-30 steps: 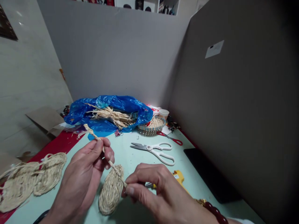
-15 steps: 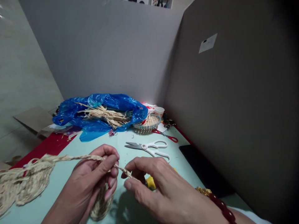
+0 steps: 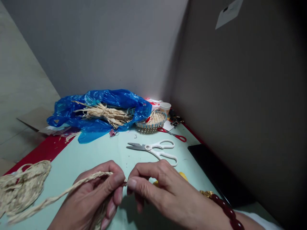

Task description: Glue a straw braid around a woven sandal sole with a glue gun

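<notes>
My left hand (image 3: 93,195) is closed, pinching a twisted straw cord (image 3: 66,191) between thumb and forefinger. The cord runs over the back of the fingers and trails down to the left. More of the straw hangs beneath that palm, partly hidden. Thumb and forefinger of my right hand (image 3: 165,191) meet at the cord right beside the left fingertips; the short bit between them is mostly covered. At the left lies a heap of pale straw cord (image 3: 28,185). A yellow object (image 3: 183,175) is largely hidden behind my right hand.
White-handled scissors (image 3: 148,147) lie partly spread beyond my hands, with red-handled scissors (image 3: 172,134) behind. Farther back are a blue plastic bag (image 3: 115,95) with a straw bundle (image 3: 105,112), a woven basket (image 3: 153,120) and a cup (image 3: 165,108). A black flat object (image 3: 216,172) lies right.
My right hand has moved in against the left fingertips, covering the cord stretch that showed between them. The cord's left part now hangs lower, apart from the heap. The view has shifted slightly.
</notes>
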Demonstrator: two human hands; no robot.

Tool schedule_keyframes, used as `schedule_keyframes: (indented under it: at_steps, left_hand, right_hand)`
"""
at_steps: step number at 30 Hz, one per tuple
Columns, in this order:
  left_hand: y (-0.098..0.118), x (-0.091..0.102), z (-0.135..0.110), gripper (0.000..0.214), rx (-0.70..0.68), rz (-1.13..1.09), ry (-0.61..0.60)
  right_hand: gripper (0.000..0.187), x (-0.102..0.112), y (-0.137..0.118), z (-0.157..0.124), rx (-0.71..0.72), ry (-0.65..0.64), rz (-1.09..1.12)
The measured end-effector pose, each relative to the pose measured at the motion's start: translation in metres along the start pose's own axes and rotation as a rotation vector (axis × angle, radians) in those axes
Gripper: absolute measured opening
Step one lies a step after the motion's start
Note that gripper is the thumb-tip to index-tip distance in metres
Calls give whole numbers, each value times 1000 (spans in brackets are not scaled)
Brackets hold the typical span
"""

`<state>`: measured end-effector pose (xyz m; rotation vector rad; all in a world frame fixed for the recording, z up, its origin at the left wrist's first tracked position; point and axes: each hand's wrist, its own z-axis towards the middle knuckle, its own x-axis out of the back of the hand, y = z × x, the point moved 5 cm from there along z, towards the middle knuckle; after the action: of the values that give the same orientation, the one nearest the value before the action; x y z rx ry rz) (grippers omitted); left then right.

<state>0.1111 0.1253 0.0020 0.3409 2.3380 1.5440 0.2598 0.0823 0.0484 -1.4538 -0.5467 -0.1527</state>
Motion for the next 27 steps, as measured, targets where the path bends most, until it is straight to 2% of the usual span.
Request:
schedule_keyframes:
  at_steps: [4, 9, 12, 14, 17, 19, 23, 27]
  left_hand:
    - [-3, -1, -1, 46, 23, 0, 3]
    - [-5, -4, -2, 51, 50, -28, 75]
    - [-2, -5, -3, 51, 24, 1, 99]
    - [-4, -3, -1, 48, 23, -36, 65]
    - [-14, 2, 7, 42, 88, -107, -70]
    - [-18, 5, 12, 42, 92, -70, -139]
    - [-16, 4, 13, 42, 65, -22, -137]
    - [-8, -5, 9, 40, 78, -91, -88]
  right_hand:
    - [32, -5, 7, 1, -30, -70, 143]
    - [22, -22, 24, 5, -153, -172, 605]
    - [22, -28, 28, 5, -223, -206, 769]
    - [23, -31, 28, 4, -245, -208, 817]
    - [28, -35, 29, 5, -231, -219, 887]
    - [33, -39, 30, 5, -209, -242, 920]
    - [36, -38, 33, 6, -193, -212, 880]
    - [36, -37, 34, 7, -190, -216, 787]
